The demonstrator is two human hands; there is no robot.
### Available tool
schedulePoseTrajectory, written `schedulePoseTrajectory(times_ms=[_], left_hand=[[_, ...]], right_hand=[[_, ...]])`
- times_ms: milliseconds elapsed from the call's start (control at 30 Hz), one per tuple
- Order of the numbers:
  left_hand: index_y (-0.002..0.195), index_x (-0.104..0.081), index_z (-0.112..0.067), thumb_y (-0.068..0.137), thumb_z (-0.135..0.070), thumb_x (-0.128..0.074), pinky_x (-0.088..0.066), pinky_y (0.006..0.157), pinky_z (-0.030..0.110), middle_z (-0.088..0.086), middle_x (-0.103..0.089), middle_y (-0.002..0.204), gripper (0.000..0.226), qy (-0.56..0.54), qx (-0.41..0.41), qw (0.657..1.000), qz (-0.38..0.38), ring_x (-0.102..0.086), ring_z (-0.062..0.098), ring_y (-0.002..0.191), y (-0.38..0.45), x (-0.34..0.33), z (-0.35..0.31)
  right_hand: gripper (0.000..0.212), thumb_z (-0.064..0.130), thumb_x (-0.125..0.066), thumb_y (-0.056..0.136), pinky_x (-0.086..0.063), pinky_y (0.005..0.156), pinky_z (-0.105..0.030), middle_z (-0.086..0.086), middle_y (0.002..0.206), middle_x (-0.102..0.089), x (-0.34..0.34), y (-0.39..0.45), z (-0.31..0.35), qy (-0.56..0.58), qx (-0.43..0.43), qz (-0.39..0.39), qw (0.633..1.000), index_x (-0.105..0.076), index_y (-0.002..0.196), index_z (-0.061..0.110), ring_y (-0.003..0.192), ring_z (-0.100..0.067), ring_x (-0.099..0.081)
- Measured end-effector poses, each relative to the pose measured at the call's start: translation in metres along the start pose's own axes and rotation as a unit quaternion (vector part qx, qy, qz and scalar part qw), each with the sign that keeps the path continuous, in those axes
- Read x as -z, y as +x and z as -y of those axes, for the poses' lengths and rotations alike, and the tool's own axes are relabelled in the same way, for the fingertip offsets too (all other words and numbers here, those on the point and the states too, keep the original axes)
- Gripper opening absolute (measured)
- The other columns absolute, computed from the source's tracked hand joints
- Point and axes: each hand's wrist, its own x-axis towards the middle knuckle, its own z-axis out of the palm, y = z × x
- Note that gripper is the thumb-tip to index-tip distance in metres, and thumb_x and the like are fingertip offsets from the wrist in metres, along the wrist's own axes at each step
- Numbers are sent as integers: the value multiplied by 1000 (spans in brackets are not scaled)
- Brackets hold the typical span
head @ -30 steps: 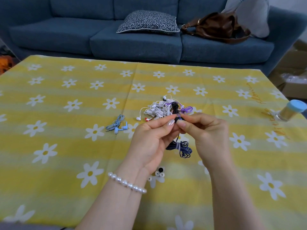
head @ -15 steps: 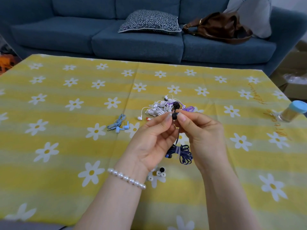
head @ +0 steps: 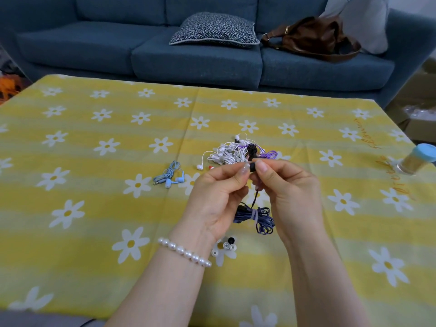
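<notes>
Both hands are raised over the yellow daisy-print tabletop (head: 94,220), fingertips meeting. Left hand (head: 217,199) and right hand (head: 290,192) together pinch one black in-ear earbud (head: 252,166), its tip pointing to 12 o'clock and its cord dropping to 6 o'clock into one tied dark blue cable bundle (head: 256,218). At 12 o'clock lies one white-and-purple earphone tangle (head: 233,154), at 10 o'clock one light blue earphone set (head: 169,177). At 6 o'clock lie loose silicone ear tips (head: 226,246), at least three white and one black.
</notes>
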Motion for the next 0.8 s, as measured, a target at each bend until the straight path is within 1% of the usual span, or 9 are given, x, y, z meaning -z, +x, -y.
schedulePoseTrajectory(times_ms=[67,133,233,267,367,467,600,700,800], left_hand=[[67,-72,-10,60,-10,-64,-45,52,15,2,-65,62,12,-7,6,1000,1,-56,11,60,1,0,1],[71,-70,-8,60,-9,-63,-44,50,15,2,-62,62,13,-28,31,999,3,-52,11,60,0,0,1],[65,-70,-10,62,-9,-62,-44,47,14,-1,-58,57,9,-60,74,995,21,-50,6,50,-3,-1,0],[67,-70,-9,63,-10,-62,-45,47,14,-1,-58,58,9,-64,79,994,27,-50,6,48,-3,-1,0],[78,-67,-7,63,-13,-63,-46,50,14,0,-57,62,16,-59,72,995,35,-51,6,52,-4,-1,-2],[73,-68,-9,63,-15,-64,-46,50,15,-1,-55,60,13,-48,61,997,32,-50,7,53,-3,1,-4],[81,-66,-6,61,-15,-65,-46,49,15,1,-59,63,22,-38,64,997,21,-50,8,58,-1,2,-3],[73,-68,-7,62,-16,-63,-46,49,13,3,-60,63,15,-57,75,995,25,-52,10,60,-2,0,-1],[69,-67,-6,62,-14,-62,-46,48,14,2,-59,58,11,-72,84,994,14,-53,7,50,-2,0,2]], right_hand=[[16,6,-66,74,-44,55,-19,-1,56,-64,0,0,0,0,-4,2,1000,-73,64,16,55,-13,-52],[19,3,-65,77,-44,55,-19,0,56,-64,-1,0,1,-15,2,2,1000,-72,64,15,54,-12,-52],[15,1,-65,77,-45,55,-17,4,53,-63,-1,-2,5,-23,9,0,1000,-70,68,11,53,-9,-54],[14,1,-65,77,-45,55,-17,4,53,-63,-1,-2,7,-22,10,-1,1000,-70,68,11,53,-8,-54],[19,7,-65,78,-45,57,-19,1,56,-64,1,-1,7,-15,2,-8,1000,-73,63,16,56,-10,-55],[22,7,-65,79,-46,58,-20,1,58,-66,2,0,6,-20,-8,-15,1000,-74,62,18,59,-13,-57],[23,4,-64,80,-46,57,-20,0,58,-66,-1,-1,5,-17,-13,-5,1000,-73,62,16,58,-14,-56],[20,0,-62,81,-46,55,-18,1,54,-64,-4,-2,6,-17,-12,-3,1000,-70,66,12,53,-10,-56],[17,-2,-62,81,-45,53,-16,2,52,-63,-4,-2,6,-31,-11,-6,999,-68,69,7,50,-7,-55]])
